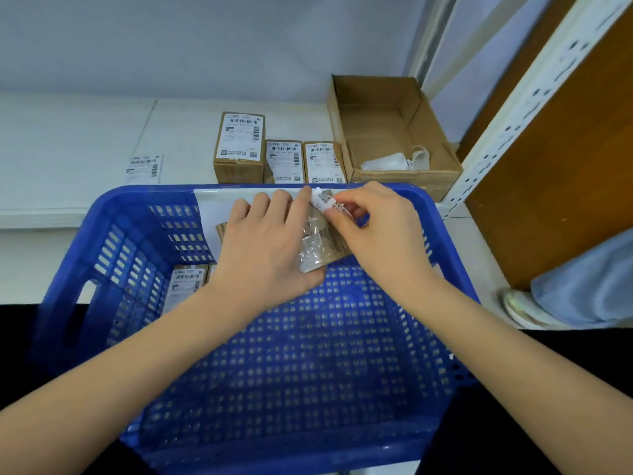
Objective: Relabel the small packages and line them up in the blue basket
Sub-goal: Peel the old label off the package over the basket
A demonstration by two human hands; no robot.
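My left hand [270,241] grips a small package [322,246] over the blue basket [308,354]. My right hand [380,228] pinches its peeling label [325,200].

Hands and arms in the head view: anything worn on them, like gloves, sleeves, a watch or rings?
Nothing that shows. The left hand and right hand are bare, with no gloves, and no rings are visible. Both forearms are bare to the picture's edge: no sleeves, watch or wristband in view.

Blue basket [445,241]: glossy perforated plastic. Small packages [238,147]: matt brown cardboard, white paper labels. Open box [404,173]: rough cardboard.
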